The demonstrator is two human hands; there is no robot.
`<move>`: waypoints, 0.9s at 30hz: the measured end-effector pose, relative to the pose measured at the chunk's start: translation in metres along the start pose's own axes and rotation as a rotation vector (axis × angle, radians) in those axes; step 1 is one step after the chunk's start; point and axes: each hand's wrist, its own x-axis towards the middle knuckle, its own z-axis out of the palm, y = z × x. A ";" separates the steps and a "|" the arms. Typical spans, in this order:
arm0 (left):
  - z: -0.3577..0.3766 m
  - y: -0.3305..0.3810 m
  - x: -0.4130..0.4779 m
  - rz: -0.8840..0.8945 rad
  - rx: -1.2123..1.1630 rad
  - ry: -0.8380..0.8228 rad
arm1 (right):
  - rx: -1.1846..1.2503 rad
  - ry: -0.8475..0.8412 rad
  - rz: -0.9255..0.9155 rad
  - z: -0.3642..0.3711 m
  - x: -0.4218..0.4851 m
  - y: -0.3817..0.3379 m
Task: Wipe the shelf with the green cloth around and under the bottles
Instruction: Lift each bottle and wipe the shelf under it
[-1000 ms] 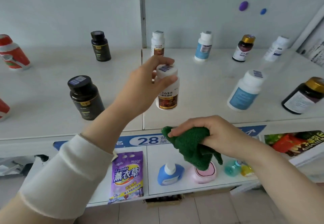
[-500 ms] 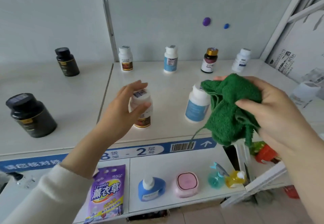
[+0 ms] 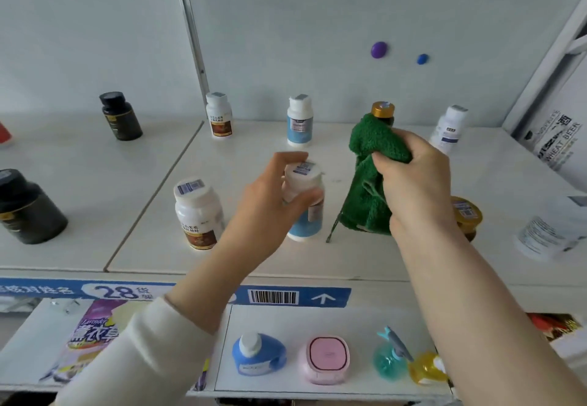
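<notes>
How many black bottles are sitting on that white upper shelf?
2. A small black plastic bottle stands at the back left, and a larger black plastic bottle stands nearer the front, at the picture's left edge. More may be hidden outside the frame.

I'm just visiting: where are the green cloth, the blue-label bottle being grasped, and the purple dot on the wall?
green cloth (image 3: 363, 205): head view, on its hanging folds.
blue-label bottle (image 3: 305, 173): head view, on its white cap.
purple dot (image 3: 379, 49): head view, at its centre.

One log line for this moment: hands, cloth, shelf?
left hand: grips blue-label bottle | right hand: holds green cloth bunched over shelf | cloth-shelf contact: cannot tell
</notes>
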 end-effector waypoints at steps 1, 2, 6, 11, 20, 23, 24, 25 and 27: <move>-0.007 0.002 0.005 -0.005 -0.018 0.037 | -0.051 0.026 -0.001 0.008 0.004 0.004; -0.016 0.006 0.010 0.000 -0.032 0.080 | -0.111 0.054 0.000 0.016 0.008 0.009; -0.055 0.022 0.031 0.080 -0.037 0.207 | -0.375 0.162 0.079 0.045 0.022 0.044; -0.078 0.018 0.053 0.117 -0.019 0.225 | -0.622 0.019 0.116 0.066 0.065 0.078; -0.100 0.004 0.070 0.172 -0.118 0.243 | -0.523 -0.680 -0.163 0.079 0.032 0.068; -0.099 0.005 0.075 0.180 -0.141 0.239 | -0.387 -0.897 -0.104 0.064 0.019 0.058; -0.099 0.005 0.076 0.184 -0.146 0.233 | -0.352 -0.909 -0.096 0.062 0.022 0.054; -0.099 0.005 0.076 0.190 -0.146 0.226 | -0.325 -0.863 -0.102 0.062 0.030 0.052; -0.100 0.005 0.075 0.200 -0.141 0.212 | -0.345 -0.640 -0.142 0.070 0.057 0.057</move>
